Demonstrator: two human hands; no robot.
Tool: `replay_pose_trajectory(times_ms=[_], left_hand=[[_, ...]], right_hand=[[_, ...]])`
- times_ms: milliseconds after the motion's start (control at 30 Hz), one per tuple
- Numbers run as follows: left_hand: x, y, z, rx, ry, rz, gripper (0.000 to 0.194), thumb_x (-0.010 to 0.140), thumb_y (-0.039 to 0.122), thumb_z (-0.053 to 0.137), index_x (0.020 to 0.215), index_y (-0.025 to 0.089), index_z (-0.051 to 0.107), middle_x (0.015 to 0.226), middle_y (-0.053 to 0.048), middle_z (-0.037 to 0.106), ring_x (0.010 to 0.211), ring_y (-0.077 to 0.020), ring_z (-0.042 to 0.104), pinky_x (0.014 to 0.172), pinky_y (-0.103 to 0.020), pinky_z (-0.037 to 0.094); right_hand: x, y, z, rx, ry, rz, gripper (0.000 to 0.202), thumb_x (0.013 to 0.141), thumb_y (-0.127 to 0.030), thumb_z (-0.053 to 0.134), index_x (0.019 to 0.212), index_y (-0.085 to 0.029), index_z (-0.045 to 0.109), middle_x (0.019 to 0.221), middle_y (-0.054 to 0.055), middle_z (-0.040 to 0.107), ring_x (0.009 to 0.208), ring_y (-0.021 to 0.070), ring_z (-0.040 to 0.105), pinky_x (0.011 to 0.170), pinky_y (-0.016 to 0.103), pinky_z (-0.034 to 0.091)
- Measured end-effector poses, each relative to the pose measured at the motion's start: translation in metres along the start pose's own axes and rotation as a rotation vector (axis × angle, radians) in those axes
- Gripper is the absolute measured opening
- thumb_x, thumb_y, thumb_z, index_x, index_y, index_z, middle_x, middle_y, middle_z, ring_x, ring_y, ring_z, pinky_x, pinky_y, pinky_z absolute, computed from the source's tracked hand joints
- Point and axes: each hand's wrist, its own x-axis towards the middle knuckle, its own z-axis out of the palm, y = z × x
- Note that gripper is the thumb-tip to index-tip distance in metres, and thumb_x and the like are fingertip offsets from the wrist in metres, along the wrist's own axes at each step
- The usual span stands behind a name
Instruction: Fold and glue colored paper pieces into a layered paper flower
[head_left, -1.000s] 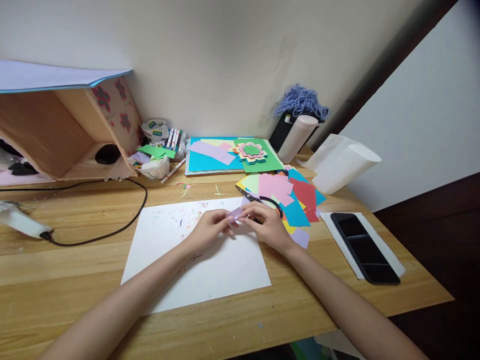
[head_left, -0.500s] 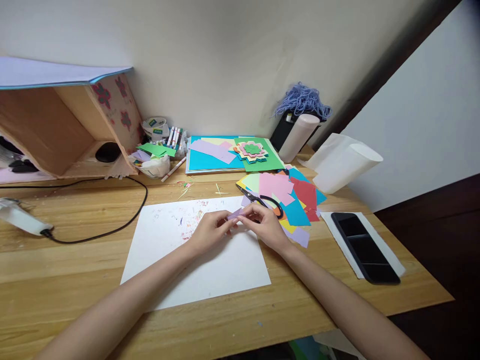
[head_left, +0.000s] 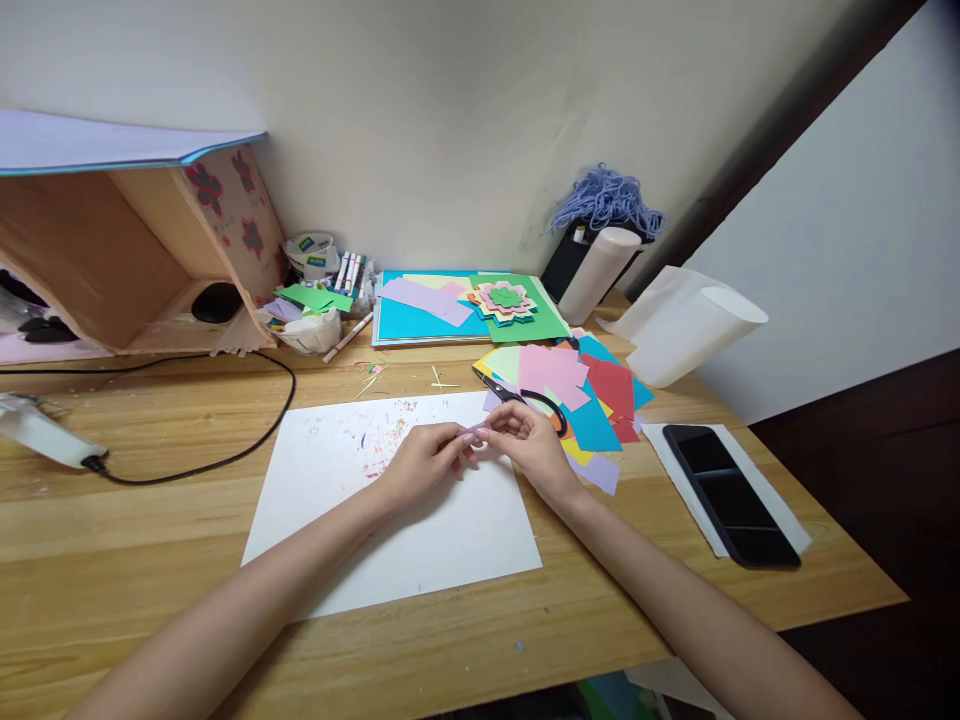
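Between the fingertips of both hands is a small piece of purple paper (head_left: 472, 431), seen nearly edge-on and mostly covered by the fingers. My left hand (head_left: 426, 460) pinches its left end, and my right hand (head_left: 529, 447) pinches the right end. Both hands are over the upper right part of a white sheet (head_left: 337, 570) marked with coloured specks. Just beyond my right hand, black-handled scissors (head_left: 517, 397) lie on a pile of coloured paper scraps (head_left: 596, 425).
Behind the sheet, a layered paper flower (head_left: 506, 298) rests on stacked coloured paper (head_left: 427, 325). A phone (head_left: 727, 495) and a paper roll (head_left: 694, 335) are on the right. At left are a decorated box (head_left: 244, 235), markers (head_left: 350, 272) and a black cable (head_left: 247, 463).
The purple paper has turned from showing its flat face to a thin edge as the fingers of both hands closed in on it. The arms have hardly moved.
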Motion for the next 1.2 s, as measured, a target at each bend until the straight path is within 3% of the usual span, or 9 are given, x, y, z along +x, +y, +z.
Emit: replay_pose_trajectory(times_ms=[200, 533, 1200], left_hand=[[0.0010, -0.0017, -0.0002, 0.021, 0.003, -0.003, 0.036, 0.088, 0.038, 0.037, 0.075, 0.016, 0.063, 0.068, -0.001, 0.066, 0.055, -0.0103, 0.056, 0.063, -0.023, 0.041], [-0.0002, 0.0008, -0.0003, 0.040, -0.002, -0.025, 0.043, 0.088, 0.044, 0.034, 0.073, 0.016, 0.064, 0.059, 0.000, 0.062, 0.057, -0.0126, 0.056, 0.065, -0.024, 0.040], [-0.0007, 0.0050, -0.0012, 0.082, -0.004, -0.013, 0.041, 0.087, 0.042, 0.034, 0.071, 0.016, 0.062, 0.064, -0.001, 0.064, 0.059, -0.0125, 0.055, 0.061, -0.024, 0.040]], right_hand=[[-0.0011, 0.0000, 0.0008, 0.052, -0.028, 0.049, 0.028, 0.065, -0.031, 0.070, 0.087, -0.017, 0.057, 0.070, 0.002, 0.067, 0.071, 0.0162, 0.064, 0.069, 0.029, 0.049], [0.0002, 0.0014, 0.0012, 0.000, 0.021, 0.078, 0.024, 0.061, -0.032, 0.072, 0.075, -0.016, 0.062, 0.071, 0.004, 0.066, 0.068, 0.0163, 0.062, 0.066, 0.028, 0.049], [-0.0007, 0.0003, 0.0029, 0.036, 0.002, 0.091, 0.026, 0.059, -0.035, 0.074, 0.071, -0.016, 0.061, 0.070, 0.004, 0.065, 0.067, 0.0157, 0.061, 0.065, 0.028, 0.049]])
